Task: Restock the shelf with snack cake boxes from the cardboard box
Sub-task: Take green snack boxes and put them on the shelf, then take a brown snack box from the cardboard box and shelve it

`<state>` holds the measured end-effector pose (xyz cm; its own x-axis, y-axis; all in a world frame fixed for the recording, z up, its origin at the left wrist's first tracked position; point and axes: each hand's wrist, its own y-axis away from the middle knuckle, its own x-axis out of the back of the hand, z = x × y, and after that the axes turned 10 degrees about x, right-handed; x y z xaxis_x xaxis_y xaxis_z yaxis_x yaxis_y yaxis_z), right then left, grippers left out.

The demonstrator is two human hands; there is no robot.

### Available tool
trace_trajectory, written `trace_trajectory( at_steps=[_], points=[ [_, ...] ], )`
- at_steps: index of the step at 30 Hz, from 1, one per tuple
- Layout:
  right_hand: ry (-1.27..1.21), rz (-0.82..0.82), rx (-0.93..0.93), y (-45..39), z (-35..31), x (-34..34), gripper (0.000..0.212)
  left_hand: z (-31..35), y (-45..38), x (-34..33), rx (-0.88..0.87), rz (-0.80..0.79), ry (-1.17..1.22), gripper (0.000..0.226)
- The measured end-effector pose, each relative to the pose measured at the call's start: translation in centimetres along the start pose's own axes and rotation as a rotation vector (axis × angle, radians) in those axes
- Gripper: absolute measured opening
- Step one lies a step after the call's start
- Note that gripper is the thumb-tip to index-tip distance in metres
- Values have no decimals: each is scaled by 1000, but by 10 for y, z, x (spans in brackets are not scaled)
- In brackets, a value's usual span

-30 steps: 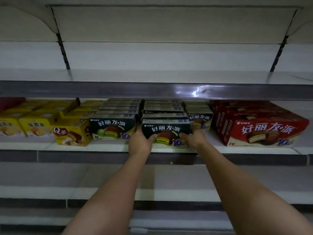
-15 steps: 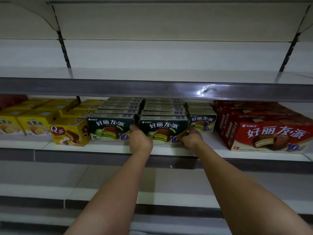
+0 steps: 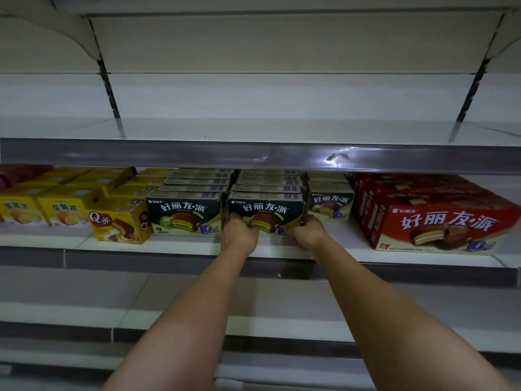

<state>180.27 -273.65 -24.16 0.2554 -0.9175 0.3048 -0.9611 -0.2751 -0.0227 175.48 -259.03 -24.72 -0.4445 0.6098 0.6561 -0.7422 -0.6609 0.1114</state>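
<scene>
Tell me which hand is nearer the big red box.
Right. The right hand grips the right end of the middle green box, on the side toward the red box; the left hand holds that box's left end, farther away.

The single head-worn wide-angle camera is facing the shelf [image 3: 174, 245] head-on from arm's reach, looking slightly upward at the board above it, with both forearms stretching forward from the bottom edge toward that shelf.
</scene>
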Motion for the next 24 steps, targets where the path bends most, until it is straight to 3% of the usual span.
trace_trajectory(
  at_steps=[12,19,24],
  points=[
    [490,-203,77,55,-21,23,40,-28,51,46,133,92,75,47],
    [696,-397,247,97,-26,-16,65,-107,116,92,323,177,14,50],
    [790,-630,348,145,-35,-61,61,-180,161,130,523,195,-2,48]
  ],
)
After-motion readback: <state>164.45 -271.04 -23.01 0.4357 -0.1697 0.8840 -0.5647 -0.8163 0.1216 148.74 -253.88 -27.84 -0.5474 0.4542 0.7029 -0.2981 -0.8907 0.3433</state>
